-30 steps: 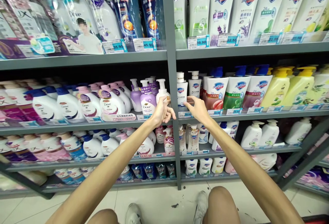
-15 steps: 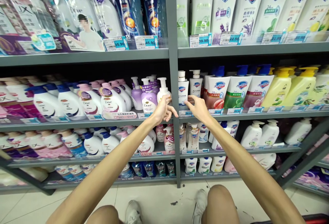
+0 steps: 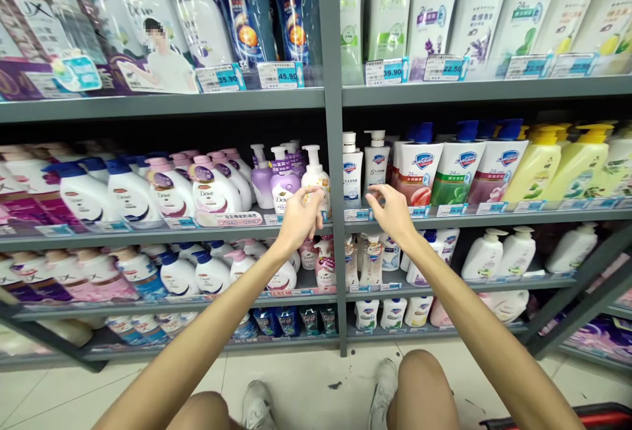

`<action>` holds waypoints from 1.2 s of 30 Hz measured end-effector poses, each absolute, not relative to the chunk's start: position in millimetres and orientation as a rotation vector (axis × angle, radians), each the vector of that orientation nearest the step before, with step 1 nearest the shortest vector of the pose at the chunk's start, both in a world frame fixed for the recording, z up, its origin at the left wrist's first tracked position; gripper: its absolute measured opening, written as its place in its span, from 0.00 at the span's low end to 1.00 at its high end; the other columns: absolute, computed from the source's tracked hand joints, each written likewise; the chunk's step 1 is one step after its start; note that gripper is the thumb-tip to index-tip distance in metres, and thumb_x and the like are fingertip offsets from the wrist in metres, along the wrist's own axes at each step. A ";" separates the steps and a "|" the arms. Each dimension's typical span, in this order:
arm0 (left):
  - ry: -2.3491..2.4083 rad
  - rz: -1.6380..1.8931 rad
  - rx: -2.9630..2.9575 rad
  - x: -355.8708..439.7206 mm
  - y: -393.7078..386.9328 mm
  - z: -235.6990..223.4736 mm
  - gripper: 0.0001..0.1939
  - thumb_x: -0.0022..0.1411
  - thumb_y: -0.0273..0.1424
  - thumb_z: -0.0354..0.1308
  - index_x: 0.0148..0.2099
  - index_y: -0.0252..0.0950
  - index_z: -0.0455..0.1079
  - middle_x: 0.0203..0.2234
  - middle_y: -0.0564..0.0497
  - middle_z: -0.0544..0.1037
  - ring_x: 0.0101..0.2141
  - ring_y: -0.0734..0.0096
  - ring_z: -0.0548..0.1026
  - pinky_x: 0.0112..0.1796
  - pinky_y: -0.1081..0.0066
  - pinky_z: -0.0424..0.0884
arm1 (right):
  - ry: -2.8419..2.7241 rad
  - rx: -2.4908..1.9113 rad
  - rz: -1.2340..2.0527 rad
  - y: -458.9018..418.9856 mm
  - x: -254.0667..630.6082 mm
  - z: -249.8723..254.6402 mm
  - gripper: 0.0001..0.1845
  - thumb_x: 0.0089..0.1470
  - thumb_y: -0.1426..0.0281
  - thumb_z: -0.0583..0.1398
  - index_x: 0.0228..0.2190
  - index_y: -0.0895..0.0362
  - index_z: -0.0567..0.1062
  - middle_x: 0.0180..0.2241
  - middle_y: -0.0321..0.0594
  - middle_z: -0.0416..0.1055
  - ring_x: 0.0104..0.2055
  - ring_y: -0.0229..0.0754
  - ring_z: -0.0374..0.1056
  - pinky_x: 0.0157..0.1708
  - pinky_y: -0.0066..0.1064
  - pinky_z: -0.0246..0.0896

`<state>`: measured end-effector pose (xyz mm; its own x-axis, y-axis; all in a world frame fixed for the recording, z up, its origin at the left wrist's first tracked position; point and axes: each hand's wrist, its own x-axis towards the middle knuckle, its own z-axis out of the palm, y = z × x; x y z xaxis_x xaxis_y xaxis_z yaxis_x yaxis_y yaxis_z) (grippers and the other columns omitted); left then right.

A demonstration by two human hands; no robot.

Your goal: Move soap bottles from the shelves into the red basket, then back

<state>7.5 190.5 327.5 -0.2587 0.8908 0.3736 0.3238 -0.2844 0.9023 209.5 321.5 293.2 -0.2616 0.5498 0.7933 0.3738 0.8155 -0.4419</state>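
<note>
My left hand (image 3: 302, 216) is in front of a white foam pump bottle (image 3: 315, 170) at the right end of the left bay's middle shelf. Its fingers are loosely bent and nothing shows in them; whether they touch the bottle I cannot tell. A purple pump bottle (image 3: 285, 180) stands beside it, partly behind the hand. Across the upright post, my right hand (image 3: 390, 211) has its thumb apart from its bent fingers and holds nothing. Close behind it are a white pump bottle (image 3: 376, 160) and another white pump bottle (image 3: 352, 170) nearer the post.
A grey upright post (image 3: 334, 153) divides the two bays. Body wash pouch-shaped bottles (image 3: 419, 170) and yellow pump bottles (image 3: 536, 163) line the right shelf. White bottles with pink pumps (image 3: 214, 186) fill the left. A red-edged dark object (image 3: 582, 417) lies at bottom right.
My right hand has moved slightly right, away from the white pump bottle by the post. My left hand has shifted a little left and down, its fingers more bent.
</note>
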 end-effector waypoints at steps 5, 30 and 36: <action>1.860 1.216 2.125 18.1 196.9 308.6 0.15 0.72 0.38 0.57 0.50 0.35 0.79 0.15 0.54 0.75 0.20 0.66 0.75 0.30 0.70 0.73 | -2.054 -0.763 0.174 325.1 227.4 279.3 0.11 0.64 0.67 0.63 0.44 0.57 0.82 0.29 0.38 0.78 0.32 0.43 0.73 0.38 0.33 0.66; 1.454 1.337 1.569 22.7 220.1 285.8 0.34 0.65 0.32 0.54 0.71 0.27 0.60 0.11 0.57 0.73 0.09 0.75 0.58 0.15 0.78 0.53 | -1.956 -0.800 0.465 315.0 188.4 294.4 0.17 0.66 0.70 0.61 0.52 0.63 0.80 0.51 0.51 0.81 0.52 0.51 0.80 0.58 0.41 0.73; 1.373 1.367 1.543 22.7 224.3 276.8 0.34 0.63 0.31 0.54 0.70 0.29 0.60 0.13 0.57 0.75 0.07 0.77 0.55 0.12 0.79 0.50 | -1.988 -0.791 0.413 309.7 194.4 291.8 0.17 0.66 0.70 0.61 0.52 0.59 0.82 0.51 0.47 0.82 0.53 0.51 0.80 0.59 0.41 0.72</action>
